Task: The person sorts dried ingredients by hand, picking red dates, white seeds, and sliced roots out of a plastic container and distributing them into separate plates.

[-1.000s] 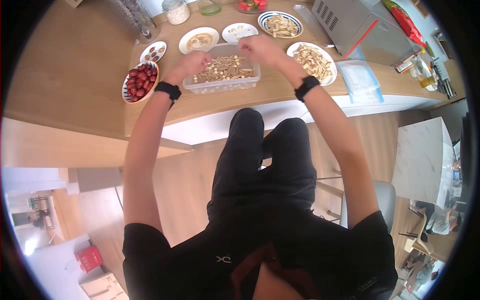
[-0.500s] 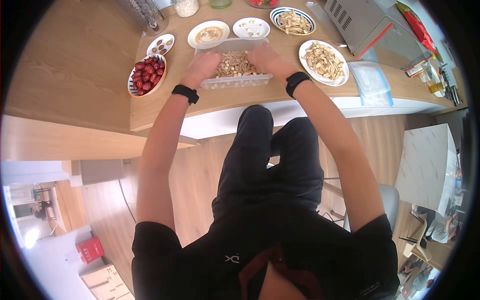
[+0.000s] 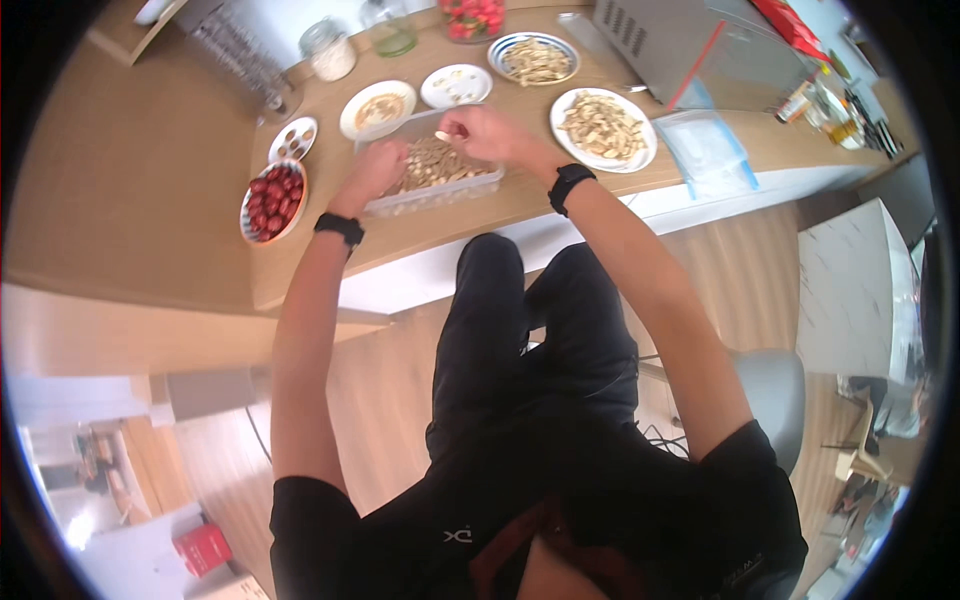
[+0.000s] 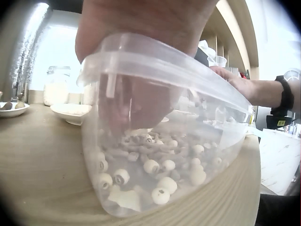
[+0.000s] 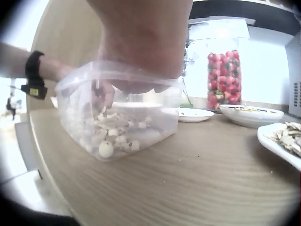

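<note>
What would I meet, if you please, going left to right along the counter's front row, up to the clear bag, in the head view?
Bowl of red fruit, plastic tub, white plate of pale slices, clear bag.

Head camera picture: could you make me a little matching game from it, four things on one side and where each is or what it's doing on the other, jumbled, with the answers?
Things
1. Plastic box
2. Right hand
3. Dark red fruit
4. Clear plastic bag

Places and states
A. Lying just right of a plate of pale slices
B. Heaped in a striped bowl at the left
C. With a heap of pale bits inside
D. Pinching a pale piece

Right pairs: 1-C, 2-D, 3-B, 4-A
</note>
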`<state>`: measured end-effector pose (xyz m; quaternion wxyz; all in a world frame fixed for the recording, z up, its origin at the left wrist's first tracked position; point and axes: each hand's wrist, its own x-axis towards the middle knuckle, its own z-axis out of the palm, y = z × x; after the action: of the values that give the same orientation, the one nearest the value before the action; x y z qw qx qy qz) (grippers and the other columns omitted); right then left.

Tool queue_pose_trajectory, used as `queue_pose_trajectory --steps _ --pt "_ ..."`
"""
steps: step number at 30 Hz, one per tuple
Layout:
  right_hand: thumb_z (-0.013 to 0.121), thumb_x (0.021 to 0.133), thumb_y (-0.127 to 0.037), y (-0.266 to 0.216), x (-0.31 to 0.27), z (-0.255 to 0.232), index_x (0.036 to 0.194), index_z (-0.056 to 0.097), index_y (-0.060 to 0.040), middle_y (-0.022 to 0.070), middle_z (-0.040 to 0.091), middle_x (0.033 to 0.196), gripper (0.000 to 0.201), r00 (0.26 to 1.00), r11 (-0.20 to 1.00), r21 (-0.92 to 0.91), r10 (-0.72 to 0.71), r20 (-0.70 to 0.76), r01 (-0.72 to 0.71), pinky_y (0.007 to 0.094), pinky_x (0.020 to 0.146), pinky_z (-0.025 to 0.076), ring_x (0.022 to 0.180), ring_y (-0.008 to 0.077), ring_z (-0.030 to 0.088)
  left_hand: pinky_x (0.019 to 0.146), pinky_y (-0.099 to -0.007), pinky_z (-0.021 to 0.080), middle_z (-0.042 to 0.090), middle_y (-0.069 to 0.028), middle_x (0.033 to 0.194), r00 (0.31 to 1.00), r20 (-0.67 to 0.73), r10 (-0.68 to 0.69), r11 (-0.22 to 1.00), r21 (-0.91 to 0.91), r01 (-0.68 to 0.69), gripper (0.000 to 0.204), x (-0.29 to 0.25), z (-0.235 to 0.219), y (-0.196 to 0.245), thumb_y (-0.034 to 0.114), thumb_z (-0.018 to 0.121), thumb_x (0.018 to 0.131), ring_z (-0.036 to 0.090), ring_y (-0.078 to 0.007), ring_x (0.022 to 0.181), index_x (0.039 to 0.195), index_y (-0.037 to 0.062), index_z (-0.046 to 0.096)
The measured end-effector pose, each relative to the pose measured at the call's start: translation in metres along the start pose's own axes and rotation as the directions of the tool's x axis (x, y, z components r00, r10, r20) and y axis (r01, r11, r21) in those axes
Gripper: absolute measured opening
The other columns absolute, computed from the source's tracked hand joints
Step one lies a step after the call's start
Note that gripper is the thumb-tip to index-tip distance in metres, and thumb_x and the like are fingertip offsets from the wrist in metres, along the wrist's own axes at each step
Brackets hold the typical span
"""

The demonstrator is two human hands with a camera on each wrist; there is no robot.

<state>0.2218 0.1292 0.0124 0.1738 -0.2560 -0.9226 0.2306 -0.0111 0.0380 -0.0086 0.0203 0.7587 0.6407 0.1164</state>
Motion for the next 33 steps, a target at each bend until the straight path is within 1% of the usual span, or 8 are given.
queue_pose_trajectory --steps 2,6,11,13,17,23,30,33 --pt "0.062 0.083 -0.010 0.011 -0.006 -0.008 0.091 0.065 -0.0038 0.0124 0.069 0.081 0.011 0.972 0.934 0.330 -0.059 -0.228 0.134 0.0366 0.067 0.052 0.072 0.0250 0.064 0.075 -0.0466 0.050 0.066 -0.0208 0.088 0.999 0.041 -0.028 0.995 -0.099 0.032 0.011 0.000 -0.005 0.001 0.010 0.056 0.083 0.064 -0.0386 0.086 0.087 0.0028 0.062" --pt "0.059 0.085 -0.007 0.042 -0.048 -0.072 0.095 0.063 -0.0023 0.0058 0.064 0.078 0.012 0.974 0.956 0.292 0.049 -0.222 0.018 0.0297 0.069 0.050 0.072 0.0129 0.060 0.072 -0.0432 0.049 0.065 -0.0197 0.085 0.998 0.058 -0.007 0.958 -0.286 0.023 0.009 0.016 -0.031 0.022 0.010 0.057 0.086 0.064 -0.0357 0.081 0.088 0.0019 0.060" --pt "0.062 0.085 -0.011 0.106 -0.089 -0.124 0.096 0.067 -0.0011 0.0065 0.067 0.080 0.016 0.967 0.978 0.064 0.207 -0.150 -0.200 0.0306 0.069 0.049 0.073 0.0147 0.061 0.074 -0.0412 0.050 0.066 -0.0180 0.090 0.984 0.005 0.181 0.901 -0.402 -0.164 0.011 0.090 -0.043 0.097 0.008 0.056 0.087 0.064 -0.0327 0.085 0.095 0.0032 0.063" --pt "0.063 0.084 -0.011 0.128 -0.099 -0.132 0.099 0.068 -0.0009 0.0088 0.070 0.084 0.019 0.953 0.962 0.039 0.273 -0.129 -0.270 0.0306 0.071 0.050 0.075 0.0160 0.063 0.073 -0.0324 0.051 0.066 -0.0086 0.086 0.958 -0.080 0.277 0.833 -0.477 -0.281 0.015 0.124 -0.022 0.124 0.007 0.054 0.091 0.064 -0.0173 0.083 0.102 0.0011 0.061" --pt "0.065 0.083 -0.015 0.144 -0.110 -0.138 0.101 0.070 -0.0028 0.0149 0.071 0.089 0.023 0.935 0.947 -0.035 0.310 -0.175 -0.320 0.0341 0.074 0.054 0.081 0.0241 0.069 0.076 -0.0333 0.053 0.067 -0.0093 0.089 0.980 0.047 0.195 0.801 -0.584 -0.131 0.017 0.164 0.000 0.177 0.006 0.055 0.088 0.066 -0.0195 0.089 0.103 0.0009 0.062" --pt "0.066 0.084 -0.013 0.118 -0.119 -0.156 0.102 0.069 -0.0013 0.0164 0.071 0.090 0.022 0.921 0.944 -0.034 0.313 -0.232 -0.329 0.0346 0.076 0.054 0.083 0.0257 0.070 0.079 -0.0309 0.053 0.068 -0.0081 0.095 0.948 -0.039 0.316 0.811 -0.508 -0.291 0.015 0.136 -0.015 0.146 0.003 0.055 0.089 0.066 -0.0186 0.090 0.103 0.0003 0.061" --pt "0.062 0.087 -0.006 0.020 -0.052 -0.115 0.100 0.066 -0.0027 0.0107 0.070 0.090 0.014 0.995 0.995 0.005 -0.096 -0.036 0.097 0.0326 0.074 0.052 0.081 0.0207 0.067 0.070 -0.0292 0.051 0.067 -0.0031 0.084 0.930 0.294 0.219 0.862 -0.505 -0.043 0.010 0.038 -0.050 0.046 0.009 0.065 0.087 0.063 -0.0123 0.082 0.094 0.0025 0.065" --pt "0.065 0.082 -0.008 -0.013 -0.006 -0.069 0.097 0.067 -0.0044 0.0109 0.071 0.091 0.015 0.930 0.946 0.038 -0.325 0.169 0.323 0.0349 0.072 0.053 0.079 0.0220 0.067 0.067 -0.0284 0.050 0.067 -0.0018 0.080 0.745 0.630 0.220 0.924 -0.379 0.047 0.010 0.020 -0.026 0.025 0.012 0.066 0.087 0.062 -0.0113 0.077 0.091 0.0028 0.068"
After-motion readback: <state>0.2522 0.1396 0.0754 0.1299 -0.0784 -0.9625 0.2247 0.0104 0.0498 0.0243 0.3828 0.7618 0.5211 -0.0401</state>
